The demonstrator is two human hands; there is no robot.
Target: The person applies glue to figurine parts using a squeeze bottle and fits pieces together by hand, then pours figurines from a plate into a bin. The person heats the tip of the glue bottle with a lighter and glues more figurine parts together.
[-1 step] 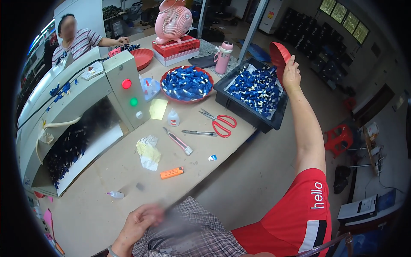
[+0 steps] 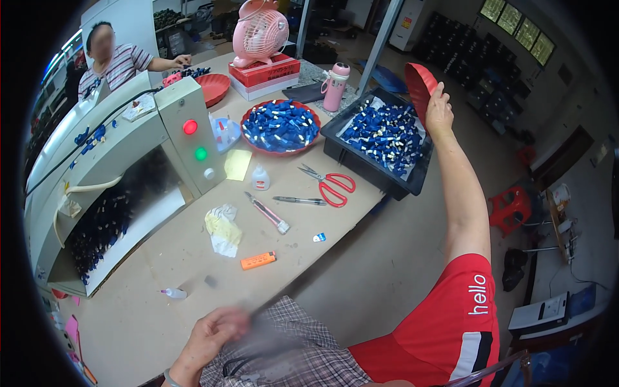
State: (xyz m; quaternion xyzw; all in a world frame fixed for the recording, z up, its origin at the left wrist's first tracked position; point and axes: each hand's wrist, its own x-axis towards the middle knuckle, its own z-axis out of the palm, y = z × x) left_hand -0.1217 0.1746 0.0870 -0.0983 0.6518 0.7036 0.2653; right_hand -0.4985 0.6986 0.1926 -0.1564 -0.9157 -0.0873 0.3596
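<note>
Dish (image 2: 419,87), red, shallow, upper right of the frame; stands nearly on edge above the right rim of a black tray (image 2: 361,166), gripped by the right hand (image 2: 439,115). Tray contents: blue pieces (image 2: 383,135) with pale ends, heaped. Possible fault: tray seems to overhang the table (image 2: 174,258), so a knock from the dish could tip it and scatter pieces on the floor (image 2: 400,238); a slackened grip could drop the dish. Right arm (image 2: 461,187): reaching up from lower right, almost straight. Left hand (image 2: 213,332): lower centre, half-curled, fingertips blurred; whether it holds anything, cannot tell. Outlying: second red dish (image 2: 284,153), filled, upper centre; red-handled scissors (image 2: 322,179), centre; orange lighter (image 2: 258,260), lower centre.
</note>
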